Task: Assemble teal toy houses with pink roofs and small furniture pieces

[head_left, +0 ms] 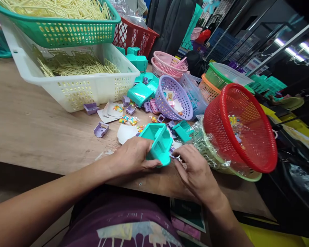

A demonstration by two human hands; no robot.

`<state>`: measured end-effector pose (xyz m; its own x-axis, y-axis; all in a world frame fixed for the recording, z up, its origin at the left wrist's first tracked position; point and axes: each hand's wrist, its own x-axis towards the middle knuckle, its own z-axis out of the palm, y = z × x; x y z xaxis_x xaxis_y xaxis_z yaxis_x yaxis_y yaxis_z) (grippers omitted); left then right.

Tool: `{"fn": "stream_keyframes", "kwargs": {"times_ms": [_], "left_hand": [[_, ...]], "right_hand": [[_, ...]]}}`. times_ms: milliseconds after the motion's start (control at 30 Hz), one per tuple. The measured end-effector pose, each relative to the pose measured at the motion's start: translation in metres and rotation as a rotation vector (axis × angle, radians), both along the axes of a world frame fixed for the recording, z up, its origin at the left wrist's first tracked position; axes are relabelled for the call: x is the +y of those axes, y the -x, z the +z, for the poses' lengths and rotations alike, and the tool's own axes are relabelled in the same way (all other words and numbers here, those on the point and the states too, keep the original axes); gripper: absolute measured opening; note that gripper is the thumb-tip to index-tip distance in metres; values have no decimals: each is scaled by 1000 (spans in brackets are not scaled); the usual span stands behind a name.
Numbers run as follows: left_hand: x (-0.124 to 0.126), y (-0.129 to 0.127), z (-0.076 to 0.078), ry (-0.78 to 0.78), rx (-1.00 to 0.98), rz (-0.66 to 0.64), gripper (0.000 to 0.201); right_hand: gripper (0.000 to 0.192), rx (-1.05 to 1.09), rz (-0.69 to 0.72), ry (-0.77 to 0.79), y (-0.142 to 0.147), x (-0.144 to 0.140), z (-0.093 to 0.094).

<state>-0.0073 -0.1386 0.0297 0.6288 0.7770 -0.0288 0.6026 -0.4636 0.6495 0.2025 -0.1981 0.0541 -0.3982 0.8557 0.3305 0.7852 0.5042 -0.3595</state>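
A hollow teal plastic part (158, 142) with inner compartments is gripped by my left hand (135, 154), thumb and fingers around its near left side. My right hand (192, 168) is closed in a pinch by the part's right corner. Between its fingertips a thin, pale purple piece (173, 156) shows, mostly hidden by the fingers. White paper cards (127, 133) lie just behind the part. Small purple plastic pieces (101, 129) and little multicoloured bits (128, 120) are scattered on the wooden table (41, 127) beyond.
A white basket (87, 85) of yellow wire-like pieces carries a green basket (77, 32) at the back left. A purple basket (173, 97) stands behind my hands. To the right, a red basket (247, 130) leans over a pale green one (221, 163) with clear plastic bags. Teal parts (140, 94) are piled behind.
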Motion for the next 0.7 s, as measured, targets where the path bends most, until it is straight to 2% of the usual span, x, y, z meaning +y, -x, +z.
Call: {"fn": "stream_keyframes", "kwargs": {"times_ms": [100,167,233,367,500,700], "left_hand": [[-3,-1,2,-31,33,-2,30],[-5,-2,2,-69,55,-4,30],[-6,-2,2,-94,55,-2,29],[-5,0,1,-72,6,-16,26],[-5,0,0,-59,6,-10,28],[-3,-1,0,-102,60,5,32]], "right_hand": [[10,266,-61,62,7,-1,-7],[18,460,-76,83,15,0,-16],[22,526,-48,56,22,2,-25],[18,426,-62,-86,25,5,-33],[15,405,-113,-97,24,7,-37],[11,340,-90,-163,25,7,-43]]}}
